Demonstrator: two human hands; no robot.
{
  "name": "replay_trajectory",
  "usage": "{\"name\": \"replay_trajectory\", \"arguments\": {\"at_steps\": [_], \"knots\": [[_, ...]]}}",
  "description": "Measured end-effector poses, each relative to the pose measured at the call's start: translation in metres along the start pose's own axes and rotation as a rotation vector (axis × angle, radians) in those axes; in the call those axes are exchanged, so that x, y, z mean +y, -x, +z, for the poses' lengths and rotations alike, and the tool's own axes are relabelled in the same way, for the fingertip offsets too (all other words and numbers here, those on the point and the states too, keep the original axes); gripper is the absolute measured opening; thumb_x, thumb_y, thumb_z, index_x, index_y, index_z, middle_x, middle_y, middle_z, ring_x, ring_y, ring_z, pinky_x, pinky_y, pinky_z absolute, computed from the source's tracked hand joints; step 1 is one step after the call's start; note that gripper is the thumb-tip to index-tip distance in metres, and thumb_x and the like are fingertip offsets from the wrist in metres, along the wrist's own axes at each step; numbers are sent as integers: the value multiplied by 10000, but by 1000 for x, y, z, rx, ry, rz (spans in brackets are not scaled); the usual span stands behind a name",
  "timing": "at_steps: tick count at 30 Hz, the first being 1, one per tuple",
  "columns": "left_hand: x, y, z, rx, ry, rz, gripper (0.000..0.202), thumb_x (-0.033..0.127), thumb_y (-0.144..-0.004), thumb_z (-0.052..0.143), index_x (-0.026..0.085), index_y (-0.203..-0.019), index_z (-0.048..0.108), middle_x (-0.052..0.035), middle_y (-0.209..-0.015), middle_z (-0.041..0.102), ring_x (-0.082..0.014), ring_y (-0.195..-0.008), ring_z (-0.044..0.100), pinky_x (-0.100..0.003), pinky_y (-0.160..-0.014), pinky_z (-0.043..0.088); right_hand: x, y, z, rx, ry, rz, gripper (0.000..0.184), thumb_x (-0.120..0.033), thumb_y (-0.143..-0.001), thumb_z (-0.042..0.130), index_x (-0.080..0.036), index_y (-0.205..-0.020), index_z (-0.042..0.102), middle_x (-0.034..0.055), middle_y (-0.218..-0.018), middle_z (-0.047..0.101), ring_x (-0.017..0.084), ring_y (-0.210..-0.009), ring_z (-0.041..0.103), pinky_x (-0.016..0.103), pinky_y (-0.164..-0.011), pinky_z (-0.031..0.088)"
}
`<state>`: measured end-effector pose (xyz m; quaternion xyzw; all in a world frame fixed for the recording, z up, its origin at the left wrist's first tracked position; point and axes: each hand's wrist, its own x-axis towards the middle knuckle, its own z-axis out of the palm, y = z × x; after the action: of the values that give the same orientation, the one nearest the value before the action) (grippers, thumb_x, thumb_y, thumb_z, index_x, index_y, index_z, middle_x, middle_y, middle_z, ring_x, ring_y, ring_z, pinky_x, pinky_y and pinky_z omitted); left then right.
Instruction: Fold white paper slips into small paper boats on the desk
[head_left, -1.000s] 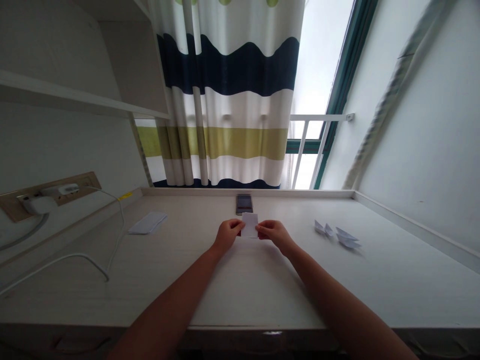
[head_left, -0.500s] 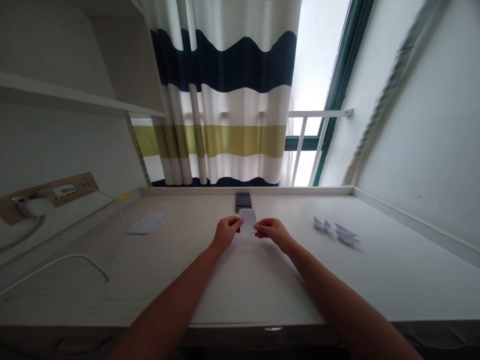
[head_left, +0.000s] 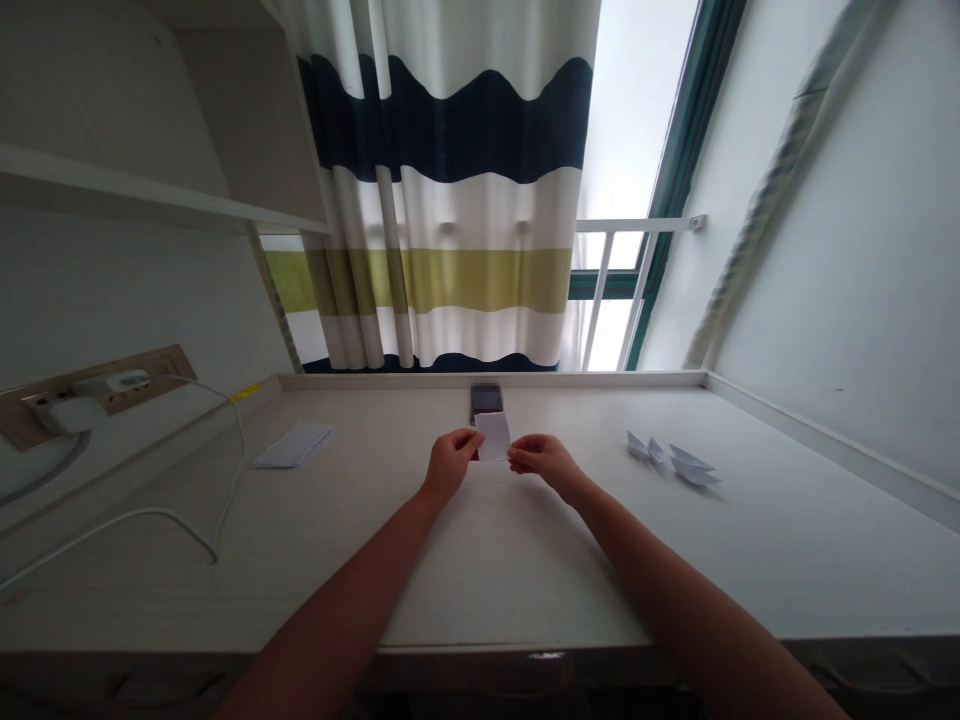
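Note:
A small piece of white paper (head_left: pixel 493 437), roughly square and seemingly folded, is held up above the desk between my two hands. My left hand (head_left: pixel 453 461) pinches its left edge between thumb and fingers. At the lower right corner, the closed fingertips of my right hand (head_left: pixel 545 459) grip the same paper. Just behind the paper lies a dark phone (head_left: pixel 486 397), its near end partly covered. Folded white paper boats (head_left: pixel 692 466) rest on the desk to the right of my right hand, beside a smaller folded paper piece (head_left: pixel 645 449).
A stack of white paper sheets (head_left: pixel 294 446) lies at the left of the white desk (head_left: pixel 517 580). A white cable (head_left: pixel 217 530) runs from plugs in a wall socket strip (head_left: pixel 97 390) onto the desk. Low rims border the desk's back and right; a striped curtain (head_left: pixel 465 210) hangs behind.
The paper has shifted slightly up and to the left, and its top edge tilts a little more. Both hands keep hold of it. The phone's screen looks plainer than before.

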<state>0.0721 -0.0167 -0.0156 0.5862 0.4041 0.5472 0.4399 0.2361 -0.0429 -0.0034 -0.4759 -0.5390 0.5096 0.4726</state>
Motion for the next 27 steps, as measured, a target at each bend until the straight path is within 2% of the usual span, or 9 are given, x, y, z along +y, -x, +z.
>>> {"name": "replay_trajectory", "arguments": {"at_steps": [4, 7, 11, 17, 23, 27], "knots": [[1, 1, 1, -18, 40, -29, 239, 354, -598, 619, 124, -662, 619, -15, -634, 596, -138, -610, 546, -274, -613, 473, -1, 1, 0, 6, 20, -2, 133, -231, -636, 648, -122, -703, 609, 26, -622, 628, 107, -566, 585, 272, -621, 491], [2, 2, 1, -69, 5, -39, 217, 335, -608, 610, 122, -652, 616, -14, -617, 588, -133, -592, 538, -264, -591, 464, -2, 1, -1, 57, 25, -41, 156, -255, -632, 643, -137, -728, 607, 28, -690, 635, 115, -615, 584, 264, -603, 475], [2, 4, 2, -129, -53, -29, 204, 326, -621, 597, 124, -641, 615, -14, -591, 574, -131, -573, 528, -258, -575, 450, -3, 0, -2, 109, 22, -98, 149, -278, -629, 634, -144, -679, 591, 4, -629, 611, 109, -591, 561, 256, -579, 449], [1, 3, 2, -129, -57, -13, 211, 330, -621, 592, 120, -632, 610, -21, -599, 573, -130, -570, 523, -255, -569, 443, -5, 2, -2, 117, 34, -96, 128, -261, -632, 622, -146, -638, 568, 0, -616, 597, 105, -575, 543, 260, -577, 441], [-2, 2, 2, -152, -67, -14, 225, 335, -618, 593, 112, -645, 611, -19, -595, 574, -127, -566, 522, -253, -567, 438, -7, 5, -2, 112, -27, -109, 193, -284, -613, 642, -148, -743, 601, 25, -709, 630, 130, -655, 571, 277, -612, 446], [-1, 3, 3, -157, -59, -16, 222, 333, -618, 596, 114, -650, 613, -20, -604, 580, -129, -577, 528, -251, -574, 437, -7, 2, -1, 159, -43, -149, 181, -285, -582, 660, -143, -678, 601, 5, -619, 613, 118, -595, 553, 268, -586, 429]]}}
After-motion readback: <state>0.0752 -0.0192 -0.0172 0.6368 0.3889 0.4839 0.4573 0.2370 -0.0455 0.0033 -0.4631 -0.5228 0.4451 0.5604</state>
